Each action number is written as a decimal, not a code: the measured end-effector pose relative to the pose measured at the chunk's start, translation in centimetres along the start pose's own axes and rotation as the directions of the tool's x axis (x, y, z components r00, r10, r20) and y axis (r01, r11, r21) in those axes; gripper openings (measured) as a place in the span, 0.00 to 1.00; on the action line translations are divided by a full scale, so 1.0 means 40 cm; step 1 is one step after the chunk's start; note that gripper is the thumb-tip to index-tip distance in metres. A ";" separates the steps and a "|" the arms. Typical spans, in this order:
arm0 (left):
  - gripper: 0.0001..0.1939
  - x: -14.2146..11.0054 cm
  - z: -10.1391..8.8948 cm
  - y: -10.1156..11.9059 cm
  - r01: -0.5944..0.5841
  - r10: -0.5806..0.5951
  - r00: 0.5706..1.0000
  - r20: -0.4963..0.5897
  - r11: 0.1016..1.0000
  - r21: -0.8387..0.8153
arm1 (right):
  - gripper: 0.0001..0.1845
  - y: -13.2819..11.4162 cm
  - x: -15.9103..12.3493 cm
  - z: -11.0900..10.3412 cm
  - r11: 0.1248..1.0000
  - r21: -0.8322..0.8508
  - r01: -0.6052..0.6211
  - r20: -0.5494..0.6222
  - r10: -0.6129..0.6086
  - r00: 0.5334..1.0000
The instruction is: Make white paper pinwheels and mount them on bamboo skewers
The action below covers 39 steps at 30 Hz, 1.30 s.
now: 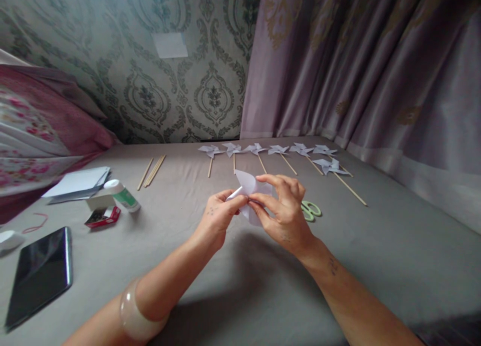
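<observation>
Landmark: the white-and-green tube point(124, 195) on the grey cloth-covered surface point(169, 223). The folded white paper point(248, 182) was held above the surface, to the right of the tube. The left hand point(221, 211) pinched it near its middle with thumb and fingers; the right hand point(286, 210) pinched close to the same spot, one finger reaching higher against the paper. The fingertips covered the centre, so whether a small fastener sat there could not be made out.

Green-handled scissors point(316, 209) lay farther right of the tube, partly hidden by the right hand. Seven pinwheels point(256, 149) on sticks lay beyond the tube and to its right, six roughly in a row, one nearer. Bare sticks point(155, 170) lay beyond the tube, slightly right.

Paper stack point(78, 182): left of the tube, somewhat farther off. Open red box point(105, 218) of small dark pieces: just beside the tube, left and nearer. Dark-screened tablet point(40, 276): well left of the tube, nearer the wearer.
</observation>
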<state>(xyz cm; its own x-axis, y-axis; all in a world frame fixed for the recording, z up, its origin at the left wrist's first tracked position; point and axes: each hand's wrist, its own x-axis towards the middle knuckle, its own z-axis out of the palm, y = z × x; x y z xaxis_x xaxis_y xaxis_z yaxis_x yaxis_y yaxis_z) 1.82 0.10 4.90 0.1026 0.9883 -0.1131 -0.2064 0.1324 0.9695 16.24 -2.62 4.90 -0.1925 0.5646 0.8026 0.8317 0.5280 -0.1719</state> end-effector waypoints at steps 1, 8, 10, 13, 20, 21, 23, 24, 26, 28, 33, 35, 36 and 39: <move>0.08 0.000 -0.001 -0.002 -0.001 0.001 1.000 -0.001 1.000 0.003 | 0.04 0.000 0.000 0.001 1.000 0.009 -0.004 0.007 0.004 1.000; 0.09 -0.001 0.000 -0.009 -0.002 0.002 1.000 0.005 0.999 0.036 | 0.04 0.008 0.001 -0.004 0.999 0.039 -0.014 0.077 0.011 0.997; 0.08 -0.002 0.002 -0.008 0.013 -0.012 1.000 -0.009 0.999 0.045 | 0.05 0.011 0.002 -0.007 1.000 0.022 -0.001 0.107 -0.002 0.994; 0.08 0.001 0.001 -0.007 0.028 -0.027 1.000 -0.009 0.999 0.041 | 0.06 0.013 0.005 -0.012 0.999 0.001 0.039 0.149 -0.038 0.988; 0.09 0.008 -0.004 0.002 0.085 -0.086 0.996 -0.029 0.996 -0.030 | 0.06 0.020 0.007 -0.017 0.999 0.003 0.048 0.186 -0.048 0.981; 0.10 0.008 -0.004 0.004 0.095 -0.096 0.995 -0.035 0.995 -0.039 | 0.06 0.022 0.006 -0.017 0.999 0.015 0.044 0.185 -0.046 0.982; 0.10 0.009 -0.004 0.006 0.112 -0.114 0.992 -0.050 0.992 -0.056 | 0.05 0.022 0.005 -0.020 0.998 0.067 0.018 0.185 -0.030 0.982; 0.10 0.010 -0.005 0.006 0.119 -0.123 0.991 -0.059 0.991 -0.064 | 0.05 0.022 0.005 -0.022 0.994 0.110 -0.008 0.184 -0.012 0.983; 0.10 0.014 -0.007 0.005 0.128 -0.134 0.988 -0.074 0.989 -0.079 | 0.04 0.022 0.008 -0.026 0.969 0.234 -0.081 0.171 0.041 0.984; 0.11 0.021 -0.012 0.001 0.136 -0.144 0.986 -0.087 0.987 -0.090 | 0.05 0.027 0.014 -0.030 0.904 0.390 -0.174 0.150 0.124 0.981; 0.12 0.034 -0.020 -0.002 0.155 -0.171 0.977 -0.129 0.981 -0.119 | 0.09 0.081 0.023 -0.028 0.650 0.577 -0.495 0.179 0.490 0.853; 0.11 0.036 -0.022 0.000 0.162 -0.180 0.973 -0.142 0.978 -0.133 | 0.09 0.110 0.013 -0.024 0.631 0.493 -0.599 0.310 0.516 0.798; 0.11 0.037 -0.023 0.001 0.169 -0.190 0.970 -0.149 0.975 -0.141 | 0.07 0.121 0.005 -0.021 0.655 0.422 -0.626 0.420 0.471 0.776; 0.11 0.039 -0.024 -0.001 0.199 -0.226 0.961 -0.160 0.966 -0.166 | 0.05 0.133 -0.025 -0.015 0.820 0.165 -0.549 0.692 0.300 0.657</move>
<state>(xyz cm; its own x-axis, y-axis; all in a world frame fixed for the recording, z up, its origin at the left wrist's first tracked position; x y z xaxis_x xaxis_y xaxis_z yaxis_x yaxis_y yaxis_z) 1.05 1.72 4.46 -0.0102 0.9320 -0.3624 -0.3408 0.3374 0.8775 21.18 -0.74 3.52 -0.2370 0.9682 0.0806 0.7012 0.2279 -0.6756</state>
